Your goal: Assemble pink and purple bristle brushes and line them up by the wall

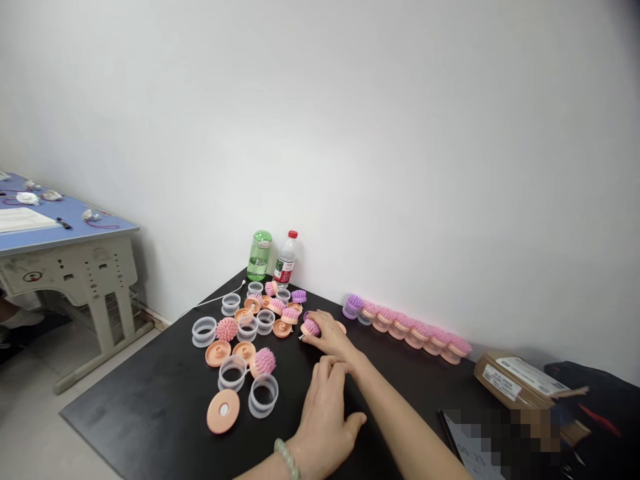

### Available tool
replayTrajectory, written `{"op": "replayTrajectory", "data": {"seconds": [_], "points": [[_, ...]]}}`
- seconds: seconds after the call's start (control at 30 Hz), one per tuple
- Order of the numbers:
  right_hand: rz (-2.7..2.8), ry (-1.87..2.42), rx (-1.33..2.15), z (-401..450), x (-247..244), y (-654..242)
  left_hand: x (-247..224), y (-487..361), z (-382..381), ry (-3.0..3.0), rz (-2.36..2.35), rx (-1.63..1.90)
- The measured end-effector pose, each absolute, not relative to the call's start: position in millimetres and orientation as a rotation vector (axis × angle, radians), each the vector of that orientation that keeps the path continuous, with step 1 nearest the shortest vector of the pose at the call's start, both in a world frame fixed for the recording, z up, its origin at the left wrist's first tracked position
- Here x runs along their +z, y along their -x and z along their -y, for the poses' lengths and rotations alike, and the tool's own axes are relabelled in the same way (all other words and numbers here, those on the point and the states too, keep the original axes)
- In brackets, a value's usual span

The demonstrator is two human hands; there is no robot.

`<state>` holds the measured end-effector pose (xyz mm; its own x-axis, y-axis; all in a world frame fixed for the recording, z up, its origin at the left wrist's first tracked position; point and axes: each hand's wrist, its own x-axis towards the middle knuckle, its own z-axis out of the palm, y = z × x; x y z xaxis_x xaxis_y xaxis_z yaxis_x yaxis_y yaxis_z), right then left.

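My right hand (330,335) reaches across the black table, with its thumb and fingers closed around a pink-bristled scrub brush head (311,327). The hand partly hides a peach piece behind it. Nearer to me, my left hand (325,413), with a beaded bracelet, hovers with its thumb apart and nothing visible in it. Left of the hands lie loose parts: clear plastic rings (263,396), peach round caps (223,411) and more pink brush heads (263,362). A row of pink brushes (400,325), with a purple brush (353,307) at its left end, stands along the wall.
A green bottle (259,257) and a red-capped water bottle (285,261) stand at the table's far corner by a white cable (213,301). To the right are a cardboard box (515,380), a dark bag (595,400) and a tablet-like screen (465,443). A blue desk (65,217) stands left.
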<state>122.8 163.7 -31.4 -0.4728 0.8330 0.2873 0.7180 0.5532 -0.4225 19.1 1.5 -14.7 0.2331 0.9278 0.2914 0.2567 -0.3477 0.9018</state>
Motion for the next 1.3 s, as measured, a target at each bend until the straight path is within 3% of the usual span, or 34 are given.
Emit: {"op": "replayTrajectory", "data": {"seconds": [0.2, 0.33, 0.5, 0.6, 0.9, 1.0, 1.17, 1.3], "points": [[2.341, 1.133, 0.362, -102.7, -39.7, -141.7, -10.4, -12.7, -4.4, -1.984, -1.155, 1.223], [2.253, 1.1, 0.344, -52.8, -42.6, -158.1, 5.7, 5.2, -7.8, -2.247, -1.459, 1.216], [2.013, 1.303, 0.362, -7.3, -44.0, -183.5, 33.6, 37.4, 0.5, -2.322, -1.923, 0.871], [1.909, 1.367, 0.403, 5.1, -47.6, -194.2, 41.3, 55.7, 15.3, -2.377, -1.972, 0.615], [1.59, 1.276, 0.723, 8.8, -47.1, -181.7, 0.0, 74.9, 24.9, -2.448, -2.296, 0.395], [1.552, 1.23, 0.778, 12.4, -43.7, -180.0, -3.1, 67.1, 28.0, -2.476, -2.175, 0.558], [1.488, 1.042, 0.728, 18.3, -30.6, -186.9, 7.6, 36.4, 25.4, -2.353, -1.445, 0.959], [1.47, 0.978, 0.667, 19.4, -26.8, -196.2, 3.9, 9.2, 0.2, -2.052, -1.047, 1.024]]}}
